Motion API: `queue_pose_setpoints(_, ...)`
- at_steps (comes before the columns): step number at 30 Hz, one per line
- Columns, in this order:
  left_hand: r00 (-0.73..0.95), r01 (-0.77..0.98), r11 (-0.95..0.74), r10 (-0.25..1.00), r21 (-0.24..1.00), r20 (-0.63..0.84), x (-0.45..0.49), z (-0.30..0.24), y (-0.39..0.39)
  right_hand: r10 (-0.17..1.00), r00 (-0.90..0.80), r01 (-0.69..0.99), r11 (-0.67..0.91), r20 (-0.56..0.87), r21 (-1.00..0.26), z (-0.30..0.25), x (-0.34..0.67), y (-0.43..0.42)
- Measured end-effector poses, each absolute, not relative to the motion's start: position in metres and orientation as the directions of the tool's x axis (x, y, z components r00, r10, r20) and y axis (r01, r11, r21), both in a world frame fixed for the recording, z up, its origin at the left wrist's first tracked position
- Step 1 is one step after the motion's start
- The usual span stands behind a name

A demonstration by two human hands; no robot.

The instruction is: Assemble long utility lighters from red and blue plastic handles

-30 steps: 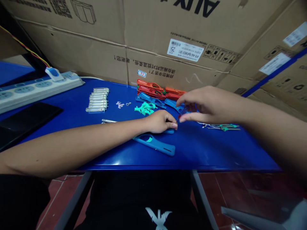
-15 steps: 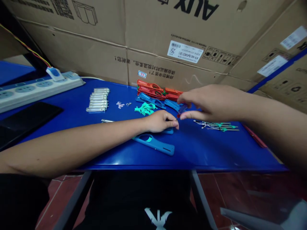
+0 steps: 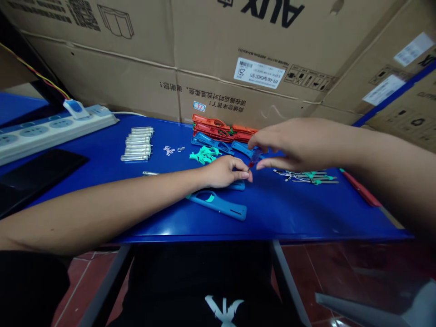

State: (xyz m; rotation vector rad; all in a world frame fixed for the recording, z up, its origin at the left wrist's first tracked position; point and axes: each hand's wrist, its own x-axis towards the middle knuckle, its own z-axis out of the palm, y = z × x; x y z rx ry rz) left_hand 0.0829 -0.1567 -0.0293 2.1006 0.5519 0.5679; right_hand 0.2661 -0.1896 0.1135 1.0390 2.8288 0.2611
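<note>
My right hand reaches in from the right, thumb and fingers curled around a small screwdriver with a see-through bluish and red handle. Its thin end points down to the fingertips of my left hand. Thumb and forefinger of that left hand are pinched together; what lies between them is hidden. Under the left hand the end of a blue lighter casing shows, and a metal tube sticks out beyond the forearm. Nearer me lies another blue lighter casing with a green trigger.
Behind the hands are red casings, blue casings and green triggers. Clear tubes and small white parts lie left, wired metal rods right. A power strip and black phone sit far left.
The whole view has shifted slightly. The screwdriver handle has tilted or turned a little in my right fingers; my left hand keeps its pinch in the same place.
</note>
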Motion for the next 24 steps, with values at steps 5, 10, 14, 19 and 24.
queue_pose_setpoints(5,0.804,0.171,-0.561,0.554,0.810,0.214,0.083,-0.029,-0.157,0.722,-0.674,0.634,0.675,-0.159,0.378,0.113,0.262,-0.191)
queue_pose_setpoints(10,0.814,0.180,-0.563,0.546,0.807,0.199,0.083,-0.032,-0.154,0.792,-0.593,0.650,0.577,-0.145,0.495,0.111,0.252,-0.196)
queue_pose_setpoints(14,0.795,0.196,-0.559,0.572,0.805,0.204,0.083,-0.031,-0.154,0.676,-0.714,0.611,0.729,-0.183,0.309,0.119,0.258,-0.196)
queue_pose_setpoints(19,0.804,0.173,-0.535,0.562,0.827,0.196,0.082,-0.030,-0.156,0.637,-0.760,0.603,0.765,-0.127,0.225,0.114,0.271,-0.187)
queue_pose_setpoints(24,0.807,0.080,-0.456,0.551,0.886,0.210,0.081,-0.032,-0.157,0.632,-0.771,0.616,0.771,-0.074,0.163,0.108,0.272,-0.187)
